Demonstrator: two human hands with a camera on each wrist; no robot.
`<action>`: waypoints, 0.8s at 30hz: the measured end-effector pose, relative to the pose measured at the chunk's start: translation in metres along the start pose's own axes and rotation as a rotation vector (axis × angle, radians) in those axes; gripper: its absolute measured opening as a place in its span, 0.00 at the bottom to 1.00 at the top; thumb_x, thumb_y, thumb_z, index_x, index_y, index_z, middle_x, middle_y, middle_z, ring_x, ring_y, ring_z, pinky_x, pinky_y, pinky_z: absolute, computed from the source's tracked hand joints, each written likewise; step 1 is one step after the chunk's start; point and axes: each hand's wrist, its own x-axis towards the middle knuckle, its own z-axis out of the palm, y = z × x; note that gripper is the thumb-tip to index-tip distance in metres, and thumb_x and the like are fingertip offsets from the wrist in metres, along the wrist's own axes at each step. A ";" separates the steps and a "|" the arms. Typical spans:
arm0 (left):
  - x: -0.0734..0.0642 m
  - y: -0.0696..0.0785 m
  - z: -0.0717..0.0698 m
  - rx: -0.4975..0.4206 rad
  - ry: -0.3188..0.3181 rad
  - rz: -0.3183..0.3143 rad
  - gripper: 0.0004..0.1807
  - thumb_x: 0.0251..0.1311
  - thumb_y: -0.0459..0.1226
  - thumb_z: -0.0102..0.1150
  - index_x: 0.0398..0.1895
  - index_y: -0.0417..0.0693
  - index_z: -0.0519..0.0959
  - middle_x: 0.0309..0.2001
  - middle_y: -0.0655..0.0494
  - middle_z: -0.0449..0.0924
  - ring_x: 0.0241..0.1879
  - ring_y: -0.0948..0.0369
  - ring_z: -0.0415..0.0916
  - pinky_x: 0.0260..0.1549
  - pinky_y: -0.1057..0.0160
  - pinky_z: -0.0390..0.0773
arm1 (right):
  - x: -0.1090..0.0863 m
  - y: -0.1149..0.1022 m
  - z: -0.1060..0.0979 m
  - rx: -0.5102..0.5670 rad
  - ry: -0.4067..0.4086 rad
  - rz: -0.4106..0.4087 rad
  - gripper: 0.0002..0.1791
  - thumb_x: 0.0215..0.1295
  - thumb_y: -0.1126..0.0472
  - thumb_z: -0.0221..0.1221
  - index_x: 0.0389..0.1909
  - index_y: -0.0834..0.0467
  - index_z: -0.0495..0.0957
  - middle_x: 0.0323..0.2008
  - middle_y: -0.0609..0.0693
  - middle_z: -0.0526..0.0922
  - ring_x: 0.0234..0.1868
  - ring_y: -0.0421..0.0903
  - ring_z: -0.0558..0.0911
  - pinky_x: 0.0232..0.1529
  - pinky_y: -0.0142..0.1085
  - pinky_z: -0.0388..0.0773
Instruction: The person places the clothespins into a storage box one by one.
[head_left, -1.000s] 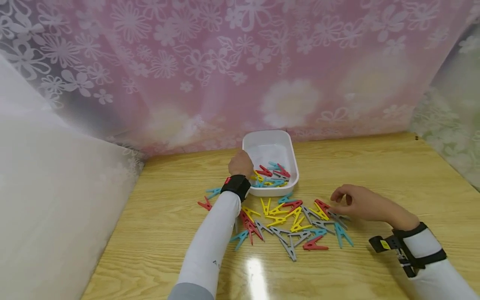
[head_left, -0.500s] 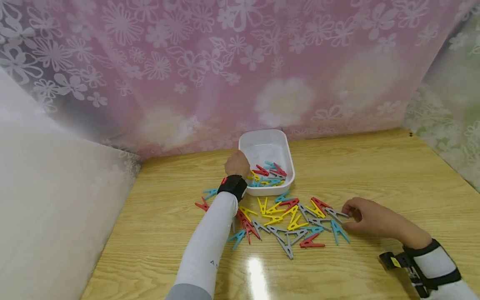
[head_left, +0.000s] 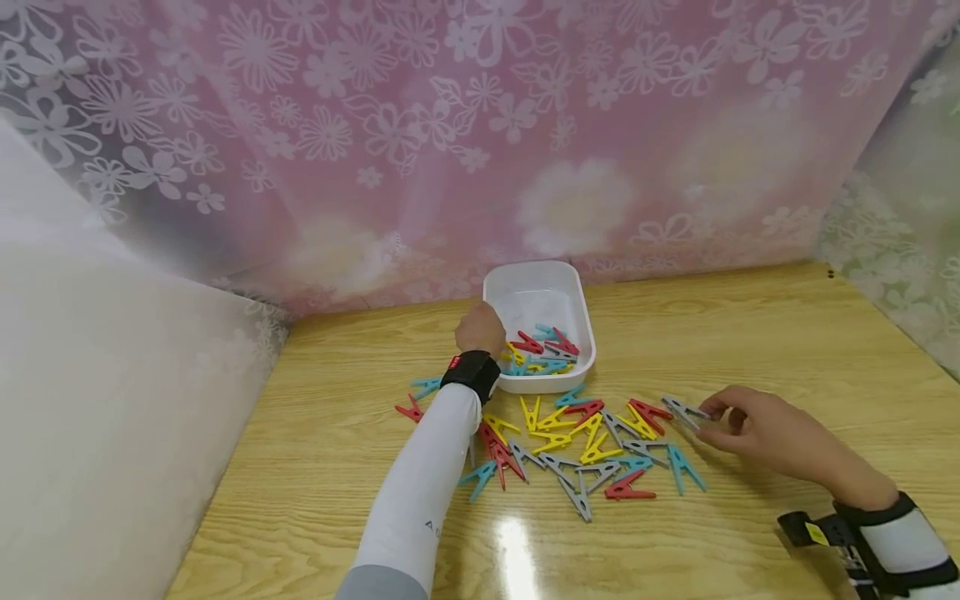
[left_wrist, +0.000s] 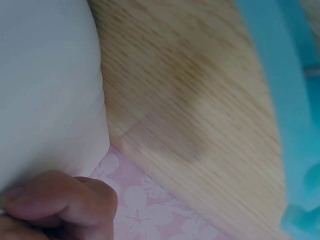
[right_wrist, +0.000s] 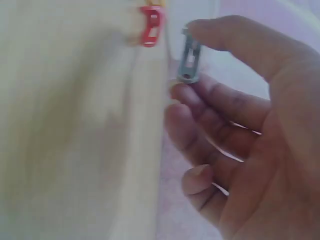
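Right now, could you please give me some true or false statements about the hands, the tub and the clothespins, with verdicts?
The left hand is at the left rim of the white tub. True.
The white tub is upside down. False: its open side faces up.
The right hand holds a grey clothespin. True.
Loose clothespins lie on the table. True.
All loose clothespins are yellow. False: red, blue and grey ones lie there too.
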 end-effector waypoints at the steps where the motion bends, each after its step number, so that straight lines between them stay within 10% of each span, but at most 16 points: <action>1: 0.000 0.000 -0.001 -0.001 -0.001 0.000 0.15 0.67 0.41 0.54 0.47 0.37 0.77 0.31 0.48 0.82 0.27 0.55 0.81 0.26 0.58 0.81 | 0.004 -0.003 -0.003 0.007 0.028 -0.014 0.22 0.62 0.45 0.62 0.45 0.59 0.78 0.34 0.45 0.77 0.30 0.38 0.74 0.26 0.34 0.70; 16: -0.009 0.004 -0.002 -0.003 0.007 -0.012 0.18 0.66 0.42 0.57 0.51 0.38 0.74 0.32 0.48 0.81 0.30 0.56 0.82 0.28 0.58 0.81 | 0.115 -0.093 -0.010 -0.017 0.204 -0.164 0.29 0.60 0.41 0.63 0.51 0.61 0.78 0.41 0.53 0.80 0.34 0.48 0.76 0.29 0.38 0.72; 24: -0.007 -0.002 -0.008 0.028 -0.006 0.009 0.18 0.67 0.42 0.54 0.52 0.38 0.73 0.32 0.49 0.81 0.29 0.56 0.81 0.27 0.60 0.81 | 0.125 -0.100 0.011 0.028 0.143 -0.149 0.27 0.64 0.48 0.61 0.56 0.64 0.75 0.43 0.57 0.79 0.34 0.47 0.73 0.29 0.38 0.70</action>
